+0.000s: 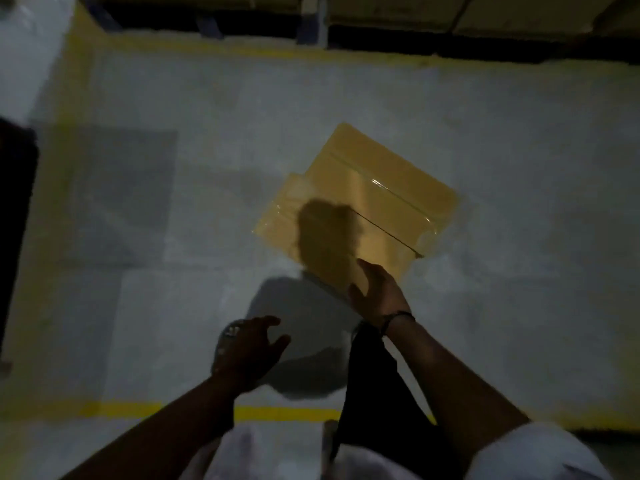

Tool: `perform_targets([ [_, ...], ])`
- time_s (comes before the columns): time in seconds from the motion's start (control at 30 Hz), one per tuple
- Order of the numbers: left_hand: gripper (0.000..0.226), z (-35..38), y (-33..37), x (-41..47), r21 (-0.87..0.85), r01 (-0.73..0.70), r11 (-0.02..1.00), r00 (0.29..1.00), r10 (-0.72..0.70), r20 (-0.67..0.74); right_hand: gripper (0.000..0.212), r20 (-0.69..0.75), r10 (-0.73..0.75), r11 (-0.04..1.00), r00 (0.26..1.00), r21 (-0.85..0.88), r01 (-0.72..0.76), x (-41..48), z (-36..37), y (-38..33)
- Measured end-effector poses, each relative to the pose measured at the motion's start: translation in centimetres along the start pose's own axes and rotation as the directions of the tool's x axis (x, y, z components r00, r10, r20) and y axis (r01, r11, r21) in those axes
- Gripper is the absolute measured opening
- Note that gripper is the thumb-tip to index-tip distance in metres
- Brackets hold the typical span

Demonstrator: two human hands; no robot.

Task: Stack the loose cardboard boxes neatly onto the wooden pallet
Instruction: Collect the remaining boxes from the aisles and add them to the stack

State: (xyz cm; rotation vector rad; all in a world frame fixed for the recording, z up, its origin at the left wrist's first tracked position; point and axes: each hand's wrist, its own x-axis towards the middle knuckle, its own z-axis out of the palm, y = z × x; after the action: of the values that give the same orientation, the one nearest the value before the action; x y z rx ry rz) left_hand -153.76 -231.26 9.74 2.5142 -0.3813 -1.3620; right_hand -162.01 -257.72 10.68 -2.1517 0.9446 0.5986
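A taped cardboard box (pixel 363 202) lay on the grey floor (pixel 173 237). The right hand (pixel 377 289) was at its near corner, fingers loosely open. The left hand (pixel 249 351) was spread open and held nothing.

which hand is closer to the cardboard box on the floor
Right. The right hand is at the near corner of the cardboard box; the left hand is farther back, apart from it.
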Motion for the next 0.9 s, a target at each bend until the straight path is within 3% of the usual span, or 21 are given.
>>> perform_targets([
  [0.1, 0.055, 5.9, 3.9, 5.9, -0.215, 0.136, 0.967, 0.988, -0.15, -0.047, 0.068, 0.121, -0.129, 0.972, 0.984, -0.182, 0.15, 10.1, -0.4, 4.8],
  [0.23, 0.073, 13.0, 9.3, 17.0, -0.552, 0.216, 0.806, 0.92, -0.358, -0.162, 0.067, 0.3, -0.259, 0.805, 0.918, -0.458, 0.377, 23.6, 0.7, 9.3],
  [0.37, 0.087, 18.1, 12.0, 28.1, -0.73, 0.254, 0.634, 0.831, -0.53, -0.171, 0.072, 0.322, -0.244, 0.795, 0.915, -0.473, 0.379, 33.6, 4.0, 12.6],
  [0.47, 0.104, 21.0, 11.2, 34.0, -0.796, 0.262, 0.546, 0.823, -0.557, -0.111, 0.079, 0.322, -0.259, 0.792, 0.911, -0.469, 0.391, 37.9, 7.3, 14.2],
  [0.53, 0.111, 22.7, 9.9, 35.8, -0.834, 0.219, 0.507, 0.821, -0.557, -0.123, 0.085, 0.249, -0.301, 0.753, 0.921, -0.531, 0.39, 39.4, 9.1, 14.7],
  [0.67, 0.095, 24.2, 8.1, 36.5, -0.826, 0.037, 0.563, 0.837, -0.469, -0.282, 0.097, 0.084, -0.314, 0.8, 0.946, -0.512, 0.312, 39.4, 11.5, 15.0],
  [0.8, 0.076, 23.7, 6.7, 36.4, -0.845, -0.08, 0.528, 0.845, -0.415, -0.339, 0.108, 0.007, -0.255, 0.89, 0.967, -0.389, 0.238, 40.0, 11.3, 14.1],
  [0.9, 0.075, 23.3, 5.9, 36.7, -0.884, -0.085, 0.46, 0.853, -0.425, -0.303, 0.101, -0.029, -0.206, 0.916, 0.978, -0.358, 0.183, 41.0, 11.1, 12.7],
])
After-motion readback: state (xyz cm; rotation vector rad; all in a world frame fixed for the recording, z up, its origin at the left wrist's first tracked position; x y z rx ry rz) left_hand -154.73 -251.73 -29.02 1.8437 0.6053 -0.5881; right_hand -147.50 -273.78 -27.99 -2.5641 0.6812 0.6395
